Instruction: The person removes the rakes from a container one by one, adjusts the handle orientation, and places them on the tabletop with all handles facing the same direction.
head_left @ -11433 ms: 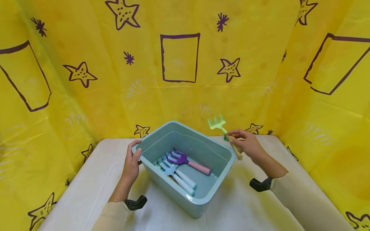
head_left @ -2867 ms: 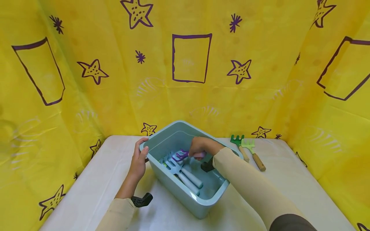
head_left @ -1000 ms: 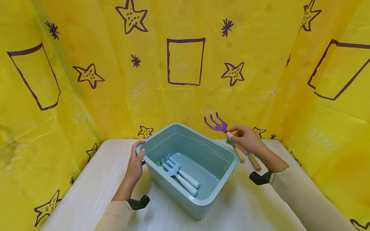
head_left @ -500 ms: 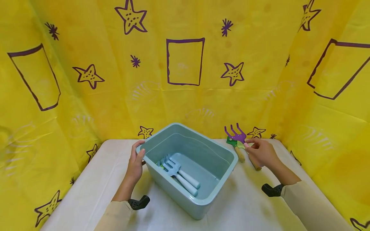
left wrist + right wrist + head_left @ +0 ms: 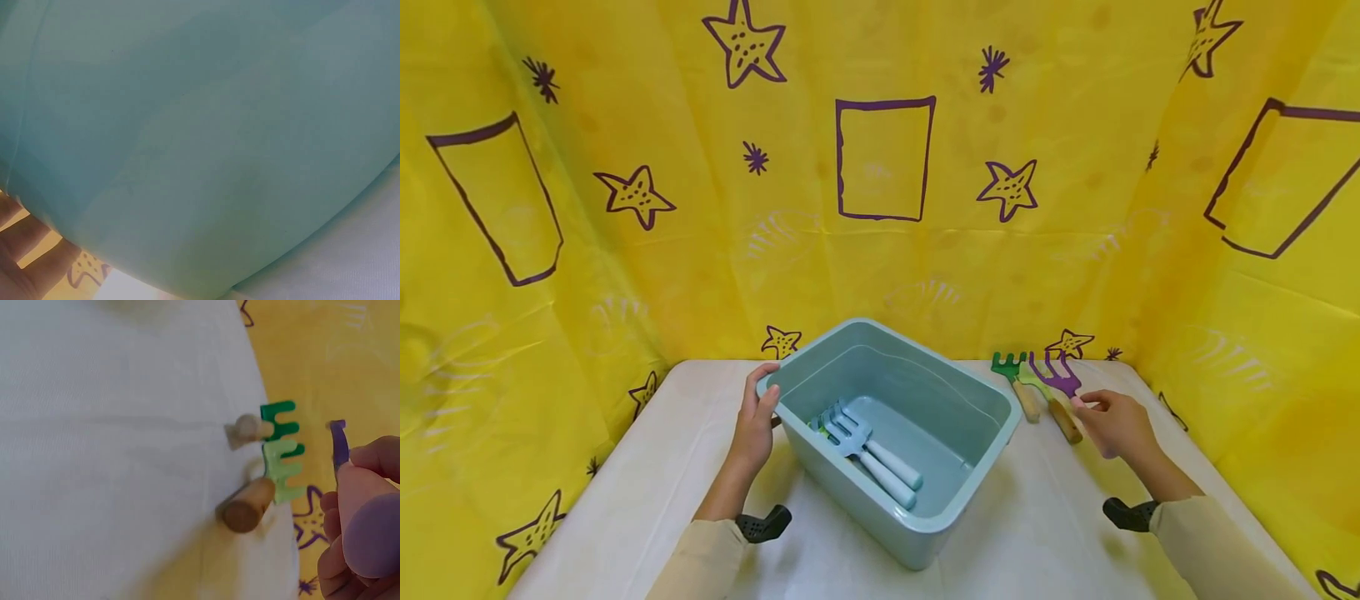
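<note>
My left hand (image 5: 756, 425) grips the left corner rim of a blue-green plastic bin (image 5: 891, 521), thumb inside the rim in the head view. In the left wrist view the bin wall (image 5: 206, 144) fills most of the frame. Out to the right, my right hand (image 5: 1118, 425) pinches the pink handle of a purple hand rake (image 5: 1062, 382), its prongs pointing away. Just left of it, a dark green rake (image 5: 1028, 403) and a light green rake with a brown handle (image 5: 1065, 421) lie on the table. Light blue rakes (image 5: 883, 473) lie in the bin, with something green partly hidden beneath.
A white-covered table (image 5: 647, 492) carries everything. Yellow sheets with purple drawings (image 5: 880, 275) enclose its back and sides. The bin stands at an angle in the middle, and bare tabletop shows right of it and in front of the rakes.
The light green rake, then the purple rake, came out of the bin. Over the last second my right hand moved right and lower with the purple rake. My left hand stays on the rim.
</note>
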`<state>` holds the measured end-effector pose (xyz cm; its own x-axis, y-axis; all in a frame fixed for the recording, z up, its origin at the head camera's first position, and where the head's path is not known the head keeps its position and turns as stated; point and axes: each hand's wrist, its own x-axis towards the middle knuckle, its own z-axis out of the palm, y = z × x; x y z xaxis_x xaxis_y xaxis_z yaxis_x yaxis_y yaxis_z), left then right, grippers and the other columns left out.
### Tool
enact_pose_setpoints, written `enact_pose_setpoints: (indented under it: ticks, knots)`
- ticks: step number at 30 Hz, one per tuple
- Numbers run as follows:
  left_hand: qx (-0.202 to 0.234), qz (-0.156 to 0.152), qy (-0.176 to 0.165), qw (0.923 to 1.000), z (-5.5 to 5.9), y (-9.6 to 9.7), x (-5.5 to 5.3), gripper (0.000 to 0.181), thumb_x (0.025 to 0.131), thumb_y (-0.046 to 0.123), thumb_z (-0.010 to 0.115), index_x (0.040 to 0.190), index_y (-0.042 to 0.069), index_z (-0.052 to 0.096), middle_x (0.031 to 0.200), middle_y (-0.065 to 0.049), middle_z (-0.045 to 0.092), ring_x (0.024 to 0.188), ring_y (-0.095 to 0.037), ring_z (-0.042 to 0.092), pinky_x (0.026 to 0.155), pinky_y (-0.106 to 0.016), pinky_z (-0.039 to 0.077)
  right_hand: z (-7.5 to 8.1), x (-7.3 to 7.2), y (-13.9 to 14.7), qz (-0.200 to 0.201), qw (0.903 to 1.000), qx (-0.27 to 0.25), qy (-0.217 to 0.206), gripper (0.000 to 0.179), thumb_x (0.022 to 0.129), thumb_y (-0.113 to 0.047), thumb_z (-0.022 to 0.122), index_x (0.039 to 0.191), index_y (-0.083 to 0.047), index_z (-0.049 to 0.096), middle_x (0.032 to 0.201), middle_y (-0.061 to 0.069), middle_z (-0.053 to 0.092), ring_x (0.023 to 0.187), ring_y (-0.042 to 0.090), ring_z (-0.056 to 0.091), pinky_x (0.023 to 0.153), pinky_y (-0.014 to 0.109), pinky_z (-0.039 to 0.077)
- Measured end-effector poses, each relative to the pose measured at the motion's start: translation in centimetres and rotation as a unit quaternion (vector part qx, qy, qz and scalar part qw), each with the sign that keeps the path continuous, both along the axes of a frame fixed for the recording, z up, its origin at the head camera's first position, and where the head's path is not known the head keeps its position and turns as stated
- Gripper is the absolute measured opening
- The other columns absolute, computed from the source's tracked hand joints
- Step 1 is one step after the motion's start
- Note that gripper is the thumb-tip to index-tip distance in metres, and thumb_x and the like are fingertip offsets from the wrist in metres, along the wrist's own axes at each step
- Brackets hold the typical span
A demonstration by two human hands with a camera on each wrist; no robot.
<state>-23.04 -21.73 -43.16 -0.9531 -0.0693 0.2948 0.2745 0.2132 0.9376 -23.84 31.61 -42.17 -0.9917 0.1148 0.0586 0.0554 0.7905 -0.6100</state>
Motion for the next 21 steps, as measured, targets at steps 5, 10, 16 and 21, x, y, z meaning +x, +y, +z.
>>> enact_pose_setpoints:
  ticks: [5,10,16,21]
  knots:
    - [-0.004,0.002,0.000,1.0000,0.0,0.0,0.0,0.045,0.102,0.043,0.037,0.144,0.028,0.029,0.148,-0.006,0.035,0.128,-0.037,0.039,0.098,-0.067,0.035,-1.1,0.0,1.4,-0.014,0.9999,0.001,-0.005,0.054,0.094,-0.039,0.061,0.119,0.009,0.058,0.104,0.029,0.059,0.083,0.033,0.056,0.061,0.034,0.051]
    - [-0.007,0.006,0.000,1.0000,0.1,0.0,0.1,0.044,0.103,0.041,0.037,0.144,0.028,0.029,0.147,-0.006,0.036,0.127,-0.037,0.039,0.097,-0.068,0.035,-2.0,-0.3,2.2,-0.016,0.9998,-0.006,-0.007,0.052,0.094,-0.036,0.062,0.117,0.010,0.058,0.098,0.025,0.060,0.081,0.031,0.056,0.061,0.033,0.050]
    - [-0.004,0.000,0.000,1.0000,0.2,0.0,0.1,0.044,0.103,0.039,0.037,0.145,0.027,0.029,0.148,-0.007,0.035,0.128,-0.038,0.039,0.098,-0.068,0.035,-3.2,-0.4,3.2,-0.017,0.9998,-0.006,-0.001,0.049,0.095,-0.034,0.061,0.113,0.012,0.060,0.094,0.024,0.062,0.079,0.030,0.057,0.061,0.033,0.047]
    - [-0.007,0.003,0.004,1.0000,0.1,0.0,0.0,0.043,0.104,0.038,0.035,0.144,0.025,0.030,0.146,-0.009,0.037,0.126,-0.038,0.041,0.097,-0.068,0.036,-4.3,-0.6,4.3,-0.012,0.9998,0.011,-0.013,0.053,0.096,-0.039,0.058,0.114,0.011,0.059,0.098,0.026,0.062,0.083,0.034,0.057,0.066,0.039,0.049]
